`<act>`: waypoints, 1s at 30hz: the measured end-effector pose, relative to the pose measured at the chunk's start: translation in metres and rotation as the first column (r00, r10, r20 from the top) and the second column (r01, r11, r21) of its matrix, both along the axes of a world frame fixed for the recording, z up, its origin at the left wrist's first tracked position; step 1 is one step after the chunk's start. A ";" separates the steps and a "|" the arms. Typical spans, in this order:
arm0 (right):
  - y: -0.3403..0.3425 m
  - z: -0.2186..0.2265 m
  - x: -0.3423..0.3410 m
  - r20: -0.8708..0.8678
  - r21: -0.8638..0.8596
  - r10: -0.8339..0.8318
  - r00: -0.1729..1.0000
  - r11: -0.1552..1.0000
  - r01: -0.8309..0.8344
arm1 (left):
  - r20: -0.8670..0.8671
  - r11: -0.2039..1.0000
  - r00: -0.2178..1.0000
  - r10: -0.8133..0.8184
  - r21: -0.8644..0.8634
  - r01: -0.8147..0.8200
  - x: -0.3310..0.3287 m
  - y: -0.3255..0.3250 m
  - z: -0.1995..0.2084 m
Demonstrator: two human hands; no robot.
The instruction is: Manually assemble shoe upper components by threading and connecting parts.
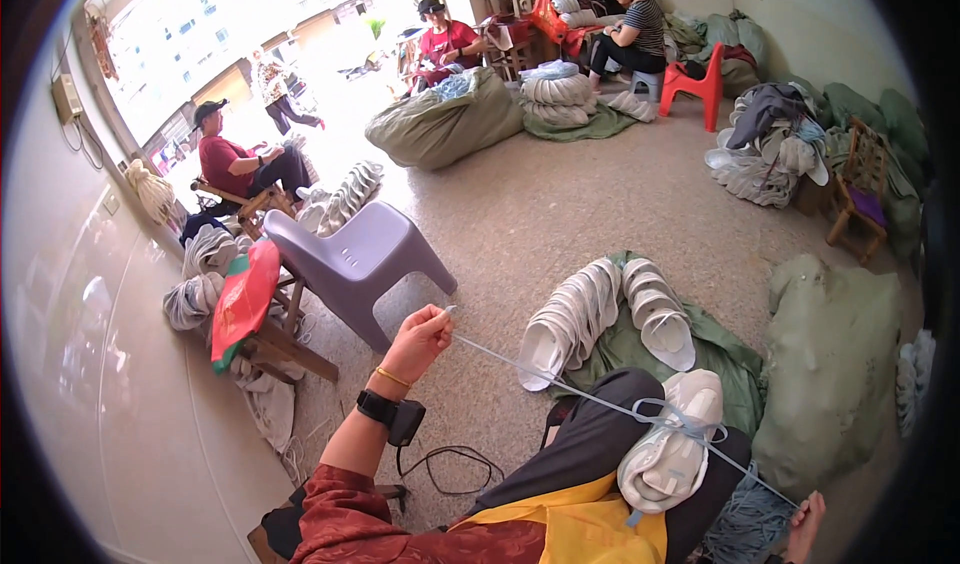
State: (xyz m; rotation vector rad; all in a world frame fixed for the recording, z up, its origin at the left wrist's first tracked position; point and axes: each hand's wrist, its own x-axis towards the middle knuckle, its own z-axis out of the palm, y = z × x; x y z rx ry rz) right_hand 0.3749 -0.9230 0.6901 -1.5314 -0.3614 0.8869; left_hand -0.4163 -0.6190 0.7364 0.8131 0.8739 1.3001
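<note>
A white shoe upper [665, 469] lies across my lap, over dark trousers and a yellow cloth [570, 526]. A pale blue lace [535, 372] crosses it, with loops and a knot on its top. My left hand [421, 336] is closed, pinching one end of the lace out to the left. The lace runs taut from there to the upper. At the lower right edge, my right hand [806, 526] has its fingers closed on the other end; part of that hand is cut off. Beside my right leg hangs a bundle of pale blue laces [745, 519].
Rows of nested white uppers [575, 309] rest on a green cloth [725, 349] ahead. A purple plastic chair [350, 249] stands left, beside a wooden stool [290, 349]. A stuffed green sack [830, 374] sits at right. Several people work farther back, near a red chair [695, 89].
</note>
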 end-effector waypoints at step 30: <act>0.198 0.018 -0.176 0.325 -0.265 0.622 0.713 0.783 -0.563 | -0.731 0.815 0.664 -0.157 0.284 0.505 0.302 0.039 -0.073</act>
